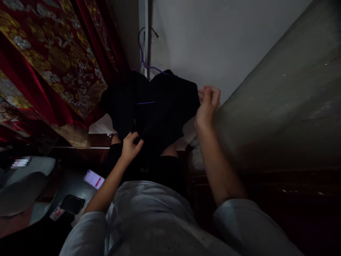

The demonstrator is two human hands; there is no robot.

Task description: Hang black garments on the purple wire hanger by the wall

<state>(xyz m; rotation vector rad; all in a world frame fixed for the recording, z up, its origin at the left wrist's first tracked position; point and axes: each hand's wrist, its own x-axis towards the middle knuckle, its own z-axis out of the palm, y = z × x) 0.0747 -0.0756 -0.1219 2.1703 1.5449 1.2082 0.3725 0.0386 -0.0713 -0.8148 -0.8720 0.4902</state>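
Black garment (160, 106): centre of the frame, spread between both hands and hung on a purple hanger (143, 61) against the white wall (213, 39).
Left hand (131, 145): at the garment's lower left edge, fingers curled shut on the cloth.
Right hand (208, 105): at its upper right corner, fingertips pinched on the edge.
Look: plain, dark, creased, details lost in shadow.
Lower left: lit phone (93, 179).

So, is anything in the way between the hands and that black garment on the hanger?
Nothing visible. The left hand grips the black garment low down, and the right hand pinches its upper right corner.
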